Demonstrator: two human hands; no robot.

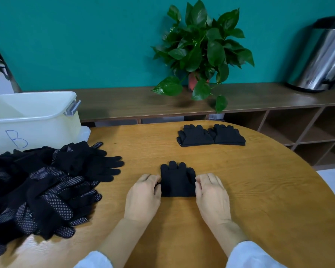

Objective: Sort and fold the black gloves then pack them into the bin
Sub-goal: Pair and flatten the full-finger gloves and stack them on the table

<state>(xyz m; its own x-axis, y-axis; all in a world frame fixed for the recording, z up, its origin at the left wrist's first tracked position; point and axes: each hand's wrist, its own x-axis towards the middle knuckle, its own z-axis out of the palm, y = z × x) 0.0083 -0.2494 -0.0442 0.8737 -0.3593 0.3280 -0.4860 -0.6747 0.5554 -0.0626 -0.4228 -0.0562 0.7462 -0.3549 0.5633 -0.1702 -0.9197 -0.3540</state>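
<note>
Both hands, left hand (pixel 143 196) and right hand (pixel 211 196), pinch the folded glove (pixel 177 180) by its side edges; soft, light knit likely unfolds unless gripped across the fold.

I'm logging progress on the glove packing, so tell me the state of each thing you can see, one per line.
folded glove: flat on table, between both hands
left hand: grips its left edge
right hand: grips its right edge
two folded stacks: side by side, touching
unsorted glove pile: loose heap
bin: open, no gloves visible inside
</note>
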